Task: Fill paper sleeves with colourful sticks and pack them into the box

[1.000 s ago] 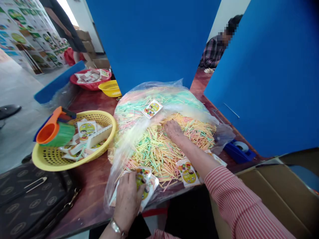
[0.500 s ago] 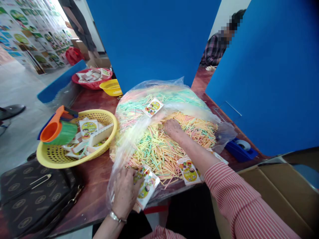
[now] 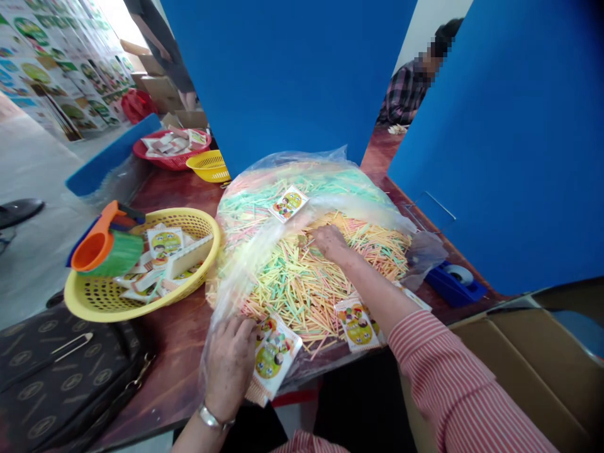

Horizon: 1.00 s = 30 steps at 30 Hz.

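Note:
A big clear plastic bag lies open on the table, full of thin pastel sticks. My right hand reaches into the heap, its fingers bent and closed at the sticks; the fingertips are partly hidden. At the bag's front left edge is my left hand, fingers curled down. It lies against the left side of a printed packet, and what its fingers grip is hidden. Another printed packet lies under my right forearm. A further small packet rests on top of the bag.
Left of the bag, a yellow basket holds packets, an orange scoop and tape dispensers. A brown handbag sits at the table's left. Blue partitions rise behind. At right are a blue tape dispenser and cardboard box.
My left hand has shifted slightly left, its thumb off the front packet, which shows more fully. My right hand stays in the sticks, almost unmoved. The view has turned slightly.

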Tool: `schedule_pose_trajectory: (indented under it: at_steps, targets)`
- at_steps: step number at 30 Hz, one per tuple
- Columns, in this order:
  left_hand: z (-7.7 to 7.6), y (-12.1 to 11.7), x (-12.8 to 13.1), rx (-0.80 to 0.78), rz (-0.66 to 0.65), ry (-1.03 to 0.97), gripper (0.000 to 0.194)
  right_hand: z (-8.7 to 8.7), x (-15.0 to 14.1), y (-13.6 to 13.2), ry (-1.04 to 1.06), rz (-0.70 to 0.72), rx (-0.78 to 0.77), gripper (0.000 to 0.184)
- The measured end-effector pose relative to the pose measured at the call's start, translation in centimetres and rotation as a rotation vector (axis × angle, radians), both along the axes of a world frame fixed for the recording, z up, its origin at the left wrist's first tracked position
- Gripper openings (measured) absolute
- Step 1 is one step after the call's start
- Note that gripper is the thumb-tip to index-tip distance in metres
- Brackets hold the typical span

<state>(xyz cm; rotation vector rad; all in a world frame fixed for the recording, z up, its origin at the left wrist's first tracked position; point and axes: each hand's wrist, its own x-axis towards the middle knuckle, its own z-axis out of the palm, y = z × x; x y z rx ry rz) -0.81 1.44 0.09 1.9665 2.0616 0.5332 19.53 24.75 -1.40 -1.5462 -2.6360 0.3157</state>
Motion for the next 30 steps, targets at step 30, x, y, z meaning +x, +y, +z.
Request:
schedule_pose_trajectory:
  at_steps: [30]
  targets:
    - [1.0, 2.1, 5.0, -0.191, 0.07, -0.829, 0.023, 5.7, -0.5, -12.1, 1.722, -0.301, -0.678, 0.011]
